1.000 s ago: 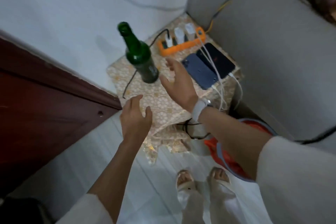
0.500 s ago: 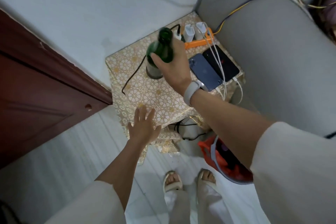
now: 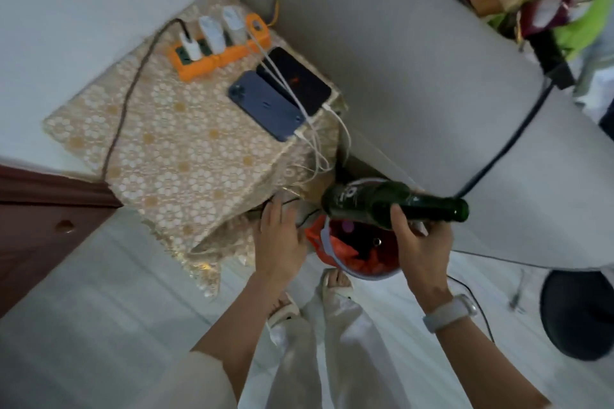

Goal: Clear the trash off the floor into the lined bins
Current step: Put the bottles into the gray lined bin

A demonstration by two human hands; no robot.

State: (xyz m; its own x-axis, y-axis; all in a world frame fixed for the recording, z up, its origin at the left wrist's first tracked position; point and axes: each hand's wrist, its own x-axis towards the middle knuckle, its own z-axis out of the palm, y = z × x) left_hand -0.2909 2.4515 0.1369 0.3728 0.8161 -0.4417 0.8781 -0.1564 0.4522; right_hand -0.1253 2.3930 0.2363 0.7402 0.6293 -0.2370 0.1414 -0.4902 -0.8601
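Since the earlier frame, we have carried the green glass bottle (image 3: 382, 204) off the cloth-covered side table (image 3: 186, 149) to lower centre-right. Our right hand (image 3: 420, 242) grips it near the shoulder, bottle lying nearly level, neck pointing right, directly above the orange-lined bin (image 3: 327, 242). Our left hand (image 3: 279, 242) hangs with fingers loosely spread, holding nothing, beside the bin's rim. Two phones (image 3: 282, 96) and an orange power strip (image 3: 219, 46) sit on the table, upper centre.

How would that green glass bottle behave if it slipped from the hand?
The green bottle looks like smooth glass, so probably slippery and breakable. Its round body would likely roll on the floor. Held sideways in the right hand over the lined bin, it seems light enough for one hand.
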